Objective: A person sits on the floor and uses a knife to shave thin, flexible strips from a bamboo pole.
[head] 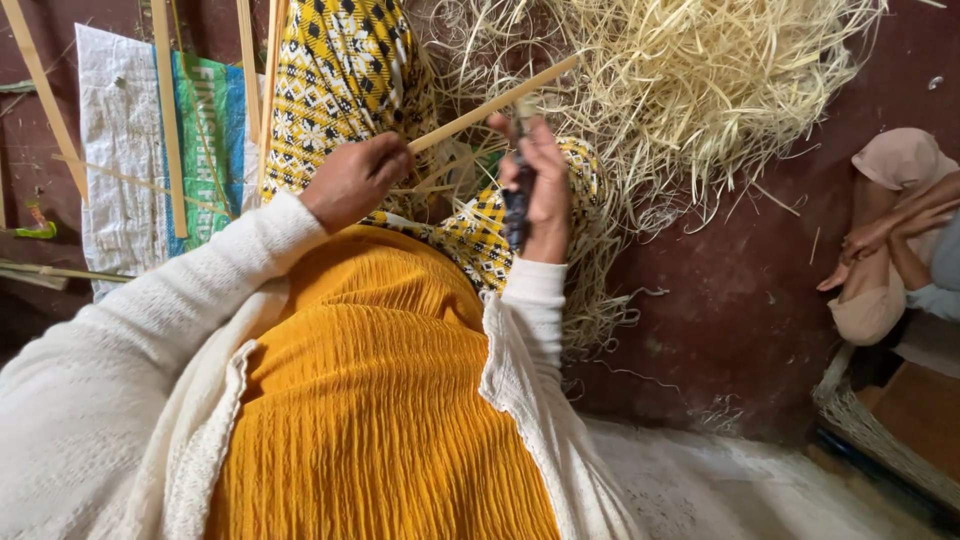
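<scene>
Two hands working a bamboo strip over the lap.
Centre frame, the left hand (pixel 355 180) pinches closed on the bamboo strip (pixel 495 103), which slants toward upper right; the right hand (pixel 540 185) is fisted around a dark knife (pixel 518 200) touching it, before the shavings pile (pixel 690 90).

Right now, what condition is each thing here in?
Bamboo strip: held in the left hand, slanting up to the right.
Dark-handled knife: gripped upright in the right hand, at the strip.
Pile of shavings: loose, tangled on the floor.
Spare strips: lying on a woven sack.
</scene>
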